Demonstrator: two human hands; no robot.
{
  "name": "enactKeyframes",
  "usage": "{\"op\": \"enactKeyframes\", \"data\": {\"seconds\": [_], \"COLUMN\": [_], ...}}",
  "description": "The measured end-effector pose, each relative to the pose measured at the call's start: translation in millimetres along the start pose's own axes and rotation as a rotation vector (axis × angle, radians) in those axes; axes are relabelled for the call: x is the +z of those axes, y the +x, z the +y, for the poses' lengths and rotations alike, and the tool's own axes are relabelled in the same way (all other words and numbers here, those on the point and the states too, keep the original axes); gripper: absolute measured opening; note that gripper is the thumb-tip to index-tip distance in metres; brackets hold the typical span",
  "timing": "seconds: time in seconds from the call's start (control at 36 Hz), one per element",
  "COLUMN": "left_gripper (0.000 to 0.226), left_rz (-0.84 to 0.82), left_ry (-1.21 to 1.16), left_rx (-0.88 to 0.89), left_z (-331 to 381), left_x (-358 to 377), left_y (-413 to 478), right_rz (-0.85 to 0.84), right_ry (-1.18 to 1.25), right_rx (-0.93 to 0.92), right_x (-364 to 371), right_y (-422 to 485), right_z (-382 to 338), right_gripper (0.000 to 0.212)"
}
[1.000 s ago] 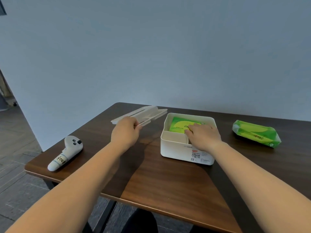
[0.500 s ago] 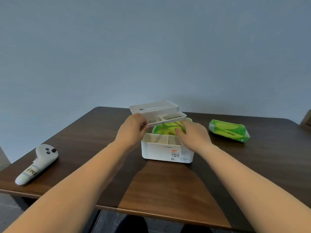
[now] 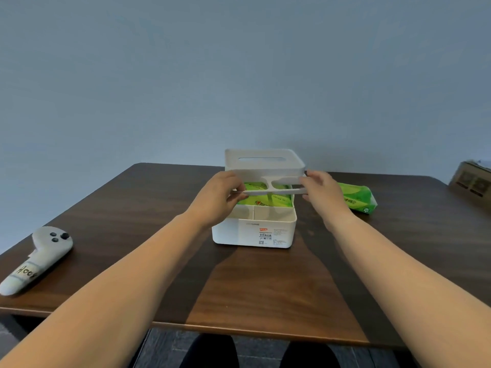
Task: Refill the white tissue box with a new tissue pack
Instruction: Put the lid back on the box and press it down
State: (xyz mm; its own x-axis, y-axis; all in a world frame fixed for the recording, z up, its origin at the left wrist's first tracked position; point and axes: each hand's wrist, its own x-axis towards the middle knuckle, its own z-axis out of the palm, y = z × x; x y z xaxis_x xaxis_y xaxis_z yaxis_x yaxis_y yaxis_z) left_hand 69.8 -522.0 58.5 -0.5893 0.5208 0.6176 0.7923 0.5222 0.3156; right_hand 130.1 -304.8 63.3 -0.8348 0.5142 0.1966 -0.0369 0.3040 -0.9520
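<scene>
Both arms reach fwd; left hand (image 3: pixel 216 199) & right hand (image 3: pixel 322 191) fingers pinch lid (image 3: pixel 264 166) at its ends, held above open box (image 3: pixel 253 229) on surface (image 3: pixel 265 288), green pack (image 3: pixel 265 200) inside

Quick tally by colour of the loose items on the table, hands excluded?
White: 3, the tissue box, the lid, the handheld controller
Green: 2, the tissue pack in the box, the spare tissue pack
Brown: 1, the cardboard box
Total: 6
</scene>
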Motion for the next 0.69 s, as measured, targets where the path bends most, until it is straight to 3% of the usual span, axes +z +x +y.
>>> {"op": "enactKeyframes", "data": {"seconds": [0.19,0.31,0.47,0.64,0.69], "left_gripper": [0.011,0.009,0.009,0.008,0.007], "left_rz": [-0.019,-0.029,-0.082,-0.14,-0.156], "left_ry": [-0.001,0.006,0.016,-0.043,-0.062], "left_rx": [-0.011,-0.025,-0.066,-0.115,-0.127], "left_z": [-8,-17,-30,-30,-28], "left_x": [5,3,-4,-8,-9], "left_y": [-7,-14,-22,-23,-23], "right_rz": [-0.054,-0.089,-0.204,-0.19,-0.178], "right_ry": [-0.238,-0.264,-0.344,-0.363,-0.372], "right_rx": [-0.091,-0.035,-0.008,0.006,-0.032], "right_x": [4,8,14,13,13], "right_y": [-2,-2,0,5,5], "right_z": [9,11,11,10,8], "right_gripper": [0.024,0.062,0.05,0.091,0.095]}}
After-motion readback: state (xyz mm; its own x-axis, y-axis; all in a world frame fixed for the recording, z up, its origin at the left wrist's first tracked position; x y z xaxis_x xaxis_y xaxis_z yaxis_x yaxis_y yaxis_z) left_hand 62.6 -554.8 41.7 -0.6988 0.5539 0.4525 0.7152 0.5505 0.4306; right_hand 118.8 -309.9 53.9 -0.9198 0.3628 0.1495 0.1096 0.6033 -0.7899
